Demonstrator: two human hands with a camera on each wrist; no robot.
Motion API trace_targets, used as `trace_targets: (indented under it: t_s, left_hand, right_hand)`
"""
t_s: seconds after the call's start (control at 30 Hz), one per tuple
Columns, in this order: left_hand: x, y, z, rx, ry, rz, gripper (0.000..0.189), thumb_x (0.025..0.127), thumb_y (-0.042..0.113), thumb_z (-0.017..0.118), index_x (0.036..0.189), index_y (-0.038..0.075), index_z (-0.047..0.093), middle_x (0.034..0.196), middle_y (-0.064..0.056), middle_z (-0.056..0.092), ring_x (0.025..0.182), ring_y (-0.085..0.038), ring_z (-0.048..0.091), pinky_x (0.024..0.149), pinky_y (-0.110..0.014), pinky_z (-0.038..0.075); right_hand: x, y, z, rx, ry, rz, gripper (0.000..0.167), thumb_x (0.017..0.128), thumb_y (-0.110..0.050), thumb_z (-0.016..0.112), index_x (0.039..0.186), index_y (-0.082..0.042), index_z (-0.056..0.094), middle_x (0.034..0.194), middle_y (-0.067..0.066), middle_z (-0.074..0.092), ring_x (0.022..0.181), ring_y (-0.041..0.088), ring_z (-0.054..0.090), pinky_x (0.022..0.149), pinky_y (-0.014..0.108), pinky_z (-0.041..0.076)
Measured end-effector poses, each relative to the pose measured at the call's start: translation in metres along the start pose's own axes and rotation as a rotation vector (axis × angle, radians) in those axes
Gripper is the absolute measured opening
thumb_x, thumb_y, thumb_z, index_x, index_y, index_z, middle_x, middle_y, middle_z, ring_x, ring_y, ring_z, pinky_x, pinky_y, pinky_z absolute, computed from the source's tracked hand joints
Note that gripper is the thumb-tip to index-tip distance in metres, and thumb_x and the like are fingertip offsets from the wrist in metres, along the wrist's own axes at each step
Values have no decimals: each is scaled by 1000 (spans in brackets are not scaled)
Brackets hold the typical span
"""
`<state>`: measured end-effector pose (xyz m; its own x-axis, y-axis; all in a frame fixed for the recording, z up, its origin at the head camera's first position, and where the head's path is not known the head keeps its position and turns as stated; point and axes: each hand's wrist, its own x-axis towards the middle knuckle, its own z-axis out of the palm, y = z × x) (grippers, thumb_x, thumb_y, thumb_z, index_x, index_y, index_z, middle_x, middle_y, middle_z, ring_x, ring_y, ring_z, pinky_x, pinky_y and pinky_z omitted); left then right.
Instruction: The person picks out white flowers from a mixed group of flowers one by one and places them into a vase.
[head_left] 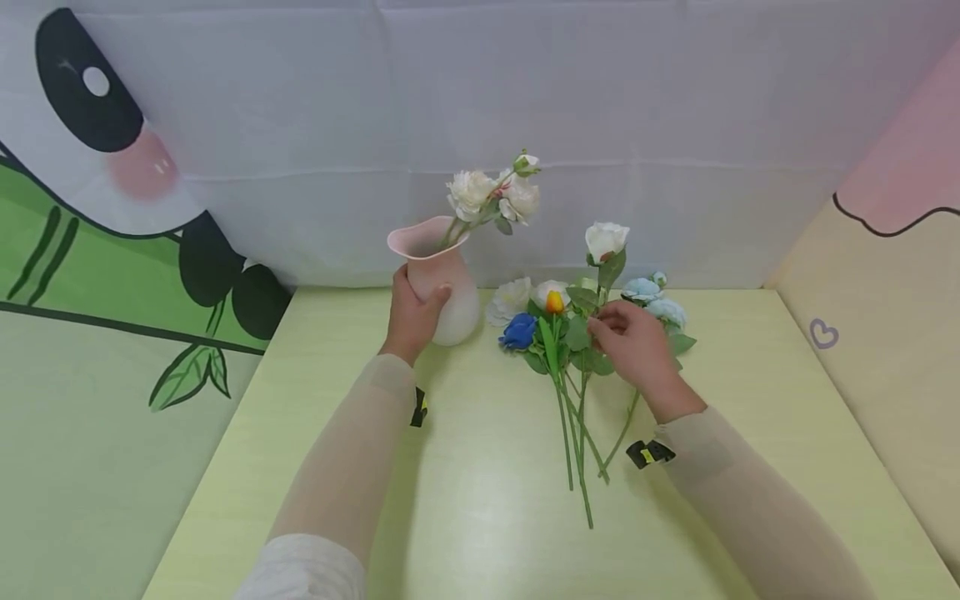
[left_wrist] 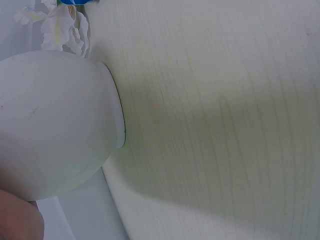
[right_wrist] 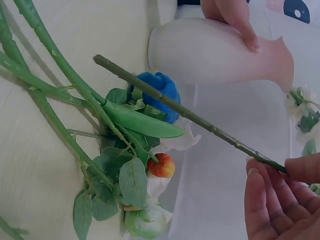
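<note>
My left hand (head_left: 416, 312) grips the side of a vase (head_left: 455, 292), pink at its wavy rim and white below, thumb across its front. White flowers (head_left: 471, 196) stand in the vase and lean right over its rim. With thumb and fingertips, my right hand (head_left: 637, 346) pinches the green stem (right_wrist: 200, 125) of a white rose (head_left: 606, 242), whose bloom is raised above the other flowers. The stem's cut end points away from the hand in the right wrist view. Below and beside this hand lie a blue rose (head_left: 518, 332) and an orange tulip (head_left: 555, 302).
Light blue flowers (head_left: 666, 312) lie right of the right hand, and a large white flower (head_left: 510, 302) lies near the vase. Several stems cross on the pale wooden table (head_left: 487, 500). A white cloth wall (head_left: 300, 108) rises directly behind the table's back edge.
</note>
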<state>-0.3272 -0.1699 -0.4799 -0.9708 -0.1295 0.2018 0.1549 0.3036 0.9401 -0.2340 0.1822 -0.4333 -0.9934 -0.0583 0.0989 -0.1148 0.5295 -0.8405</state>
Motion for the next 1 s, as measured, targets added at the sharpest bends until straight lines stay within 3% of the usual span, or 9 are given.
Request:
trace_targets:
  t_s: [0.23, 0.4, 0.6, 1.0]
  left_hand:
    - [-1, -1, 0, -6, -4, -3, 87, 91, 33, 76, 157, 8, 25, 147, -14, 44, 131, -32, 49, 112, -53, 39]
    - [-1, 1, 0, -4, 0, 5, 87, 91, 33, 75, 157, 8, 25, 147, -14, 44, 131, -31, 49, 112, -52, 38]
    - [-3, 3, 0, 10, -2, -11, 87, 92, 33, 75, 158, 8, 24, 148, -14, 43, 132, -32, 48, 112, -54, 38]
    - [-2, 4, 2, 42, 4, -14, 86, 93, 32, 75, 158, 9, 23, 149, -15, 43, 134, -31, 47, 114, -51, 37]
  right_hand:
    - [0, -6, 5, 17, 29, -93, 24, 102, -21, 66, 117, -3, 66, 103, 13, 73, 87, 29, 71, 71, 37, 58]
    - [2, -13, 6, -22, 60, -169, 23, 102, -23, 67, 116, -5, 67, 103, 9, 72, 85, 22, 70, 72, 41, 58]
    - [7, -26, 4, -82, 51, -248, 20, 102, -21, 67, 113, -4, 68, 102, 10, 73, 87, 25, 69, 76, 43, 58]
    - [21, -60, 3, -108, 9, -271, 23, 103, -24, 65, 118, -7, 69, 104, 7, 73, 89, 22, 69, 74, 42, 56]
